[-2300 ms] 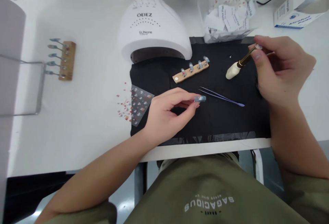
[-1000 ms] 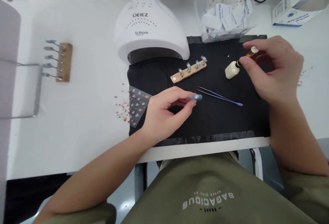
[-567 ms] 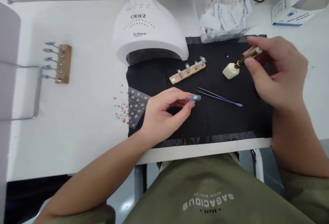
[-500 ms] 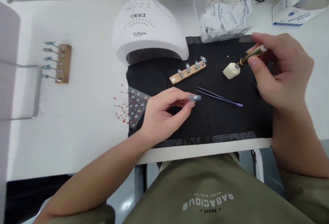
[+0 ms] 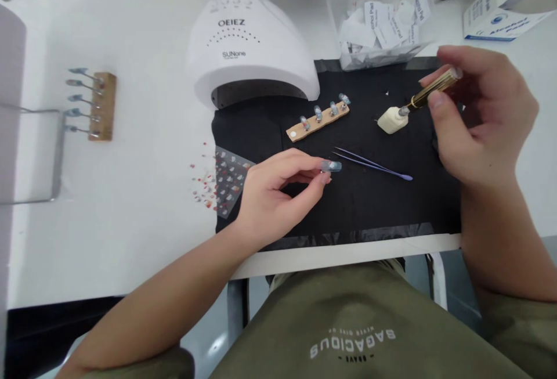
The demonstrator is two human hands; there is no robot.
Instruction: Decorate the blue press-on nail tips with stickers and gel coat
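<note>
My left hand is closed, pinching a blue-grey false nail with a small white and red decoration between thumb and fingertips. In my right hand is the gold handle of a nail polish brush, tilted up to the right. Its lower end points at the neck of a cream nail polish bottle, which leans on the black mat; the bristles are hidden. Purple tweezers lie between my hands. Beyond my left hand, a wooden nail stand carries several similar nails.
A white nail lamp stands behind the mat. Further right are a clear tub of alcohol pad sachets and an open carton. Left lie a sticker sheet, loose stickers and a second wooden stand with nails.
My right hand has drawn the brush handle slightly up and to the right, away from the bottle neck. The bottle and my left hand with the nail stay nearly in place.
</note>
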